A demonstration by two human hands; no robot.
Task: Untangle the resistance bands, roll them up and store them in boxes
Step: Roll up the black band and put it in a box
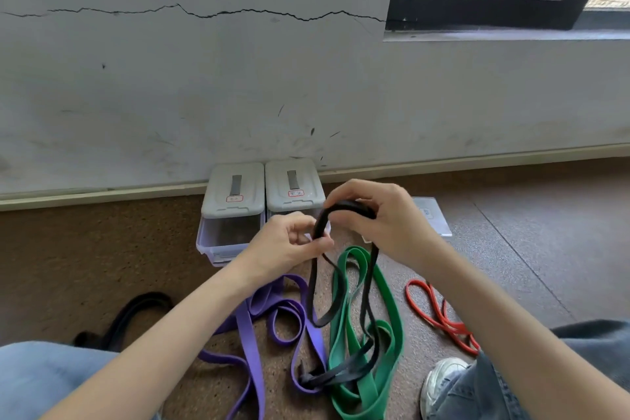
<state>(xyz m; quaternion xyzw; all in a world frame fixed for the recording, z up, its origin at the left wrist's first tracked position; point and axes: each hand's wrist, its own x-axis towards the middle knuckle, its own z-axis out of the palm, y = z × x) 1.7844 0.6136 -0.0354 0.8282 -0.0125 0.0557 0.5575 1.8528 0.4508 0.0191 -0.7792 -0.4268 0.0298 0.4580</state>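
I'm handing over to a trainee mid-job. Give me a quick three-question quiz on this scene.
1. True or false: both hands grip the black band.
2. Which band lies apart on the floor by the shoe? A purple B red C green
3. Fill in: two lidded boxes stand against the ____.

Key: 1 true, the left hand and right hand hold it. 2 B, the red band. 3 wall.

A: any readable text?
B: no. left box lid (233, 188) and right box lid (294, 185) each carry a red-bordered label, characters too blurred to read.
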